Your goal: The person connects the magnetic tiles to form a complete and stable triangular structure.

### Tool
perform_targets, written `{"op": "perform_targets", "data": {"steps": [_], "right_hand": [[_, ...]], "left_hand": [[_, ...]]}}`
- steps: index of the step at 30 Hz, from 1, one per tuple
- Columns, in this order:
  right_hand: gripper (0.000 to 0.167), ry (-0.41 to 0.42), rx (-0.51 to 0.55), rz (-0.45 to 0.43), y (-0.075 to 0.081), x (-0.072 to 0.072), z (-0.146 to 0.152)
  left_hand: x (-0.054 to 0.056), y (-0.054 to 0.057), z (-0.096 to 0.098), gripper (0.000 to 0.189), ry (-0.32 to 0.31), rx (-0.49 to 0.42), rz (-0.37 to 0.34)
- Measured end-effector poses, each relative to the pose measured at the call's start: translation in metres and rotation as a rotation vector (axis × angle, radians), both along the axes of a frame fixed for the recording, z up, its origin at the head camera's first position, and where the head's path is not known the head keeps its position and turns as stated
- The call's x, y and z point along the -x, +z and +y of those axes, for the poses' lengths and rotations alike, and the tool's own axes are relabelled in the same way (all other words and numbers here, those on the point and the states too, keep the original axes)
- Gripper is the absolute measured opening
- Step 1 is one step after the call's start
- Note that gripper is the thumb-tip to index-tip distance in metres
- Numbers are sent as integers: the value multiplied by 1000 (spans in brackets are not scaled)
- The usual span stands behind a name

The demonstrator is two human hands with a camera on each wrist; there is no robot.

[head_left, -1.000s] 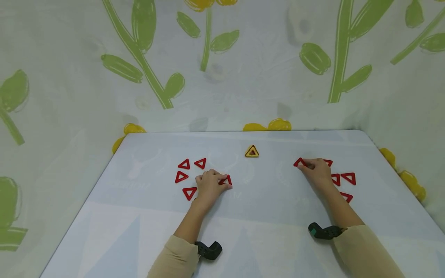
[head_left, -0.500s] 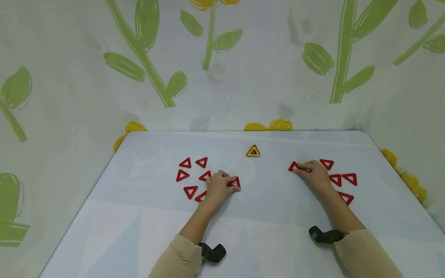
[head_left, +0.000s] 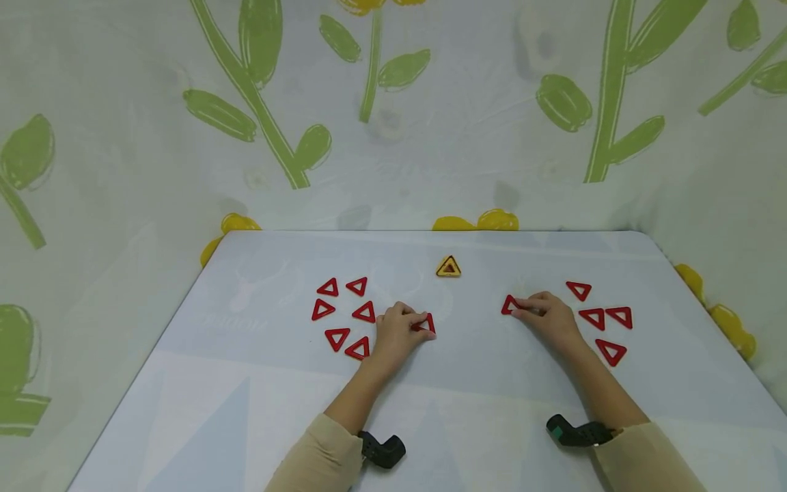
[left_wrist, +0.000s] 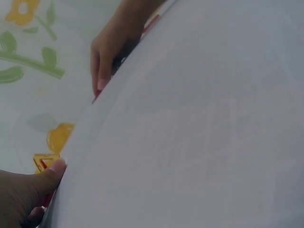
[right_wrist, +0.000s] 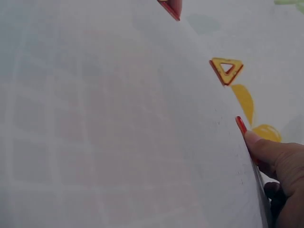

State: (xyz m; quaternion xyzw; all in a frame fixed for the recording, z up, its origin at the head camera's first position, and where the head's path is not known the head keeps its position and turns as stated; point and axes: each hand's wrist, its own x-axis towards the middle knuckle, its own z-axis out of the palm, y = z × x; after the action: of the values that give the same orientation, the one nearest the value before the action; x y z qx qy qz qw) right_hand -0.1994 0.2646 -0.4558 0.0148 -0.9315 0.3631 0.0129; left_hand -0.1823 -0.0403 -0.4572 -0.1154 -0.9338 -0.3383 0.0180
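Observation:
My left hand (head_left: 396,336) pinches a red triangle frame (head_left: 430,324) between thumb and fingers, low over the white table. Across from it my right hand (head_left: 549,318) pinches another red triangle frame (head_left: 507,305) by its right side. In the right wrist view the thumb (right_wrist: 259,142) lies along that red piece (right_wrist: 241,124). Beyond both hands, midway between them, stands a yellow triangle (head_left: 449,267) with a dark centre. The left wrist view shows the left thumb (left_wrist: 52,173) in front of this yellow piece (left_wrist: 40,159).
Several loose red triangles (head_left: 337,339) lie left of the left hand. More red triangles (head_left: 611,352) are spread right of the right hand. The table (head_left: 479,410) ends at a wall cloth (head_left: 430,164) printed with plants. Black wrist devices (head_left: 384,451) sit at both cuffs.
The left hand has slid right with its red triangle, uncovering red pieces behind it. The right hand has drawn its triangle left and nearer. The two held pieces are closer together.

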Motion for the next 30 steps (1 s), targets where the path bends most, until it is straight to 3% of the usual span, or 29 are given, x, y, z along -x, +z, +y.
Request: {"op": "perform_targets", "data": {"steps": [10,22,30], "right_hand": [[37,28,11,17,-2,-9,-11],[34,102,11,20,0,-18,-22],[32,169,26,-6,1,-23,-30]], "left_hand": [[-1,-6,10,46,20,62,75],[-3,-6,13,44,-5,66,75],[-14,-4,16,44,-2,50,59]]}}
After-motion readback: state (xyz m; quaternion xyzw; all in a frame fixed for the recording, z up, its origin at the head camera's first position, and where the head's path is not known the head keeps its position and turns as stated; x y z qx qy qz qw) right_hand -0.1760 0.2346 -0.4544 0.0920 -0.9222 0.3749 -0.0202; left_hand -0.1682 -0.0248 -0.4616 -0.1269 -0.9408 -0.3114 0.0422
